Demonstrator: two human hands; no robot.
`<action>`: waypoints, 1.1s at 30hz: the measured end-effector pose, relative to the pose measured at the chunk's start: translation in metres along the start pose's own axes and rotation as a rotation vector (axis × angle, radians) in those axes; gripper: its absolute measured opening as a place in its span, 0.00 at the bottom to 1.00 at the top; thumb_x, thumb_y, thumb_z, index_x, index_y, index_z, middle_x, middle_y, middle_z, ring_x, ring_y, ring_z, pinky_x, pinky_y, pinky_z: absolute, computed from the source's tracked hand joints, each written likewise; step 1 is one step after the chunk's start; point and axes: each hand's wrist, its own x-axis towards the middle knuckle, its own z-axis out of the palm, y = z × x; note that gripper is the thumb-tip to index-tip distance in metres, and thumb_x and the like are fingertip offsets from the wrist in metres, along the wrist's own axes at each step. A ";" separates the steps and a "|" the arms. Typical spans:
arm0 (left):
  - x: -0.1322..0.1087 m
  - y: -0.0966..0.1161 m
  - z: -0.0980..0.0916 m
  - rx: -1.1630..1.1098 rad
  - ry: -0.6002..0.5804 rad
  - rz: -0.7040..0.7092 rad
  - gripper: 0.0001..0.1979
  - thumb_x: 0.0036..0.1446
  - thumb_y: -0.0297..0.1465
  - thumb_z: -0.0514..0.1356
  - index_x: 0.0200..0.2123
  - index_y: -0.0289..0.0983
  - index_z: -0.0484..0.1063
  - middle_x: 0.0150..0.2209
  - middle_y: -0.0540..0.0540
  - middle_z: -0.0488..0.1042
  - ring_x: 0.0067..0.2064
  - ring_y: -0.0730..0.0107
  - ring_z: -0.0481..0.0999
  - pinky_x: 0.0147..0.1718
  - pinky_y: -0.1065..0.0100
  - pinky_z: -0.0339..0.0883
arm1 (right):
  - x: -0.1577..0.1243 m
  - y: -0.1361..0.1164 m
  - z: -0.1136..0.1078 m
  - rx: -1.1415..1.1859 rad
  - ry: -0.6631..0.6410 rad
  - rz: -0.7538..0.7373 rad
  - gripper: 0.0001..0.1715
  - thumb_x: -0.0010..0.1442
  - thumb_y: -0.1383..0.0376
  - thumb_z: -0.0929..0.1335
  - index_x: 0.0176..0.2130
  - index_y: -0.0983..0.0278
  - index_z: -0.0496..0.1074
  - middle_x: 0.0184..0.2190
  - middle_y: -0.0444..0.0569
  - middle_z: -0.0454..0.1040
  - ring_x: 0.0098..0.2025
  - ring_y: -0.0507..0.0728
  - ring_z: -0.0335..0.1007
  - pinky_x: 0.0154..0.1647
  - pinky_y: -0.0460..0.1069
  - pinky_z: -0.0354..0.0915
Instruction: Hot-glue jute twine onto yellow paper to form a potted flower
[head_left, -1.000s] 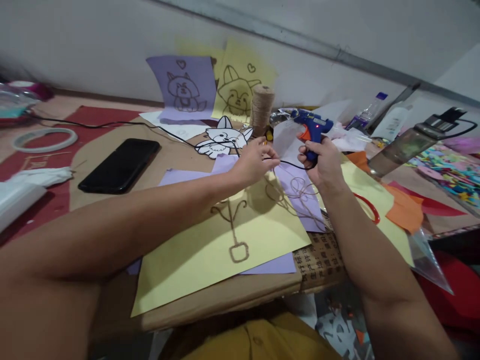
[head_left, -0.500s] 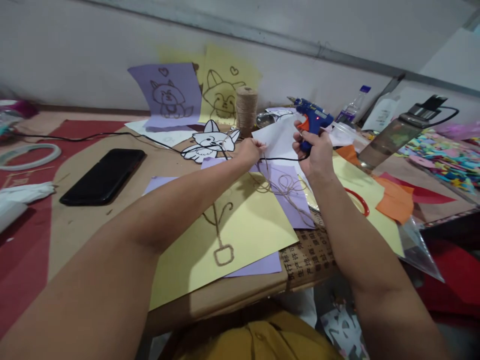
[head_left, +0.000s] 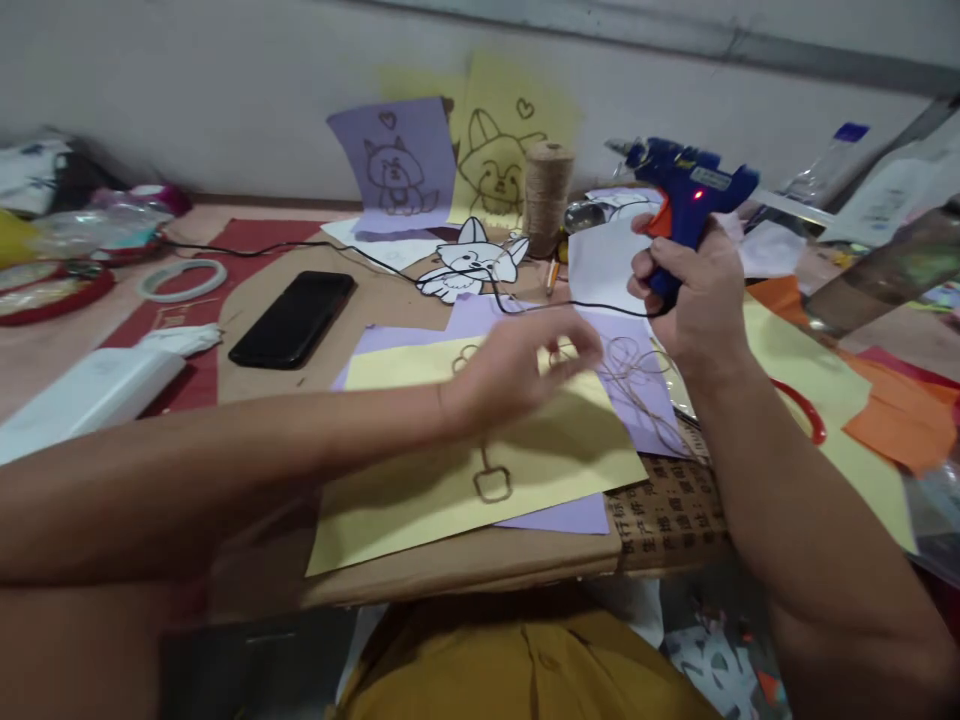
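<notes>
In my right hand (head_left: 694, 285) is a blue hot glue gun (head_left: 686, 185), its red light lit and its nozzle pointing left; my fingers wrap its handle near the orange trigger. My left hand (head_left: 529, 370), blurred by motion, hovers over a yellow sheet (head_left: 420, 490) with thumb and fingers apart and nothing visible between them. That sheet bears a brown twine outline, partly covered by the hand. Thin loose twine (head_left: 634, 375) lies tangled on purple paper (head_left: 660, 425) just right of my left hand.
A twine spool (head_left: 547, 190) stands behind, beside purple (head_left: 405, 165) and yellow twine pictures against the wall. A white fox cutout (head_left: 472, 262), a black phone (head_left: 292, 318) and a tape roll (head_left: 182, 280) lie leftward. The gun's black cord (head_left: 289, 245) crosses the table.
My left hand has come down and nearer from beside the spool, its pinch on the twine loosened. My right hand has raised the glue gun slightly. The view has shifted left.
</notes>
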 end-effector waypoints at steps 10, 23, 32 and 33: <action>-0.062 0.027 0.041 0.173 -0.606 0.458 0.12 0.71 0.30 0.51 0.45 0.35 0.74 0.43 0.41 0.79 0.41 0.62 0.73 0.41 0.61 0.70 | -0.037 0.013 0.005 -0.331 -0.514 0.048 0.16 0.57 0.64 0.74 0.46 0.57 0.72 0.36 0.44 0.78 0.24 0.50 0.63 0.20 0.46 0.61; -0.055 0.013 0.038 -0.014 -0.732 0.418 0.14 0.68 0.30 0.51 0.48 0.33 0.75 0.46 0.42 0.76 0.44 0.59 0.72 0.43 0.60 0.68 | -0.047 0.003 0.003 -1.013 -0.800 -0.205 0.22 0.69 0.53 0.64 0.59 0.57 0.68 0.53 0.51 0.76 0.51 0.64 0.74 0.50 0.59 0.73; -0.059 0.016 0.037 0.012 -0.616 0.457 0.11 0.66 0.28 0.54 0.43 0.33 0.76 0.41 0.45 0.78 0.42 0.62 0.73 0.42 0.61 0.69 | -0.048 0.003 0.001 -1.098 -0.799 -0.216 0.16 0.69 0.52 0.64 0.48 0.59 0.70 0.44 0.50 0.76 0.44 0.61 0.74 0.42 0.55 0.71; -0.059 0.016 0.037 0.017 -0.616 0.459 0.11 0.66 0.29 0.54 0.43 0.33 0.76 0.41 0.46 0.78 0.42 0.63 0.73 0.42 0.61 0.69 | -0.048 0.004 0.001 -1.103 -0.800 -0.214 0.16 0.69 0.52 0.64 0.48 0.60 0.70 0.44 0.50 0.76 0.43 0.61 0.74 0.42 0.55 0.71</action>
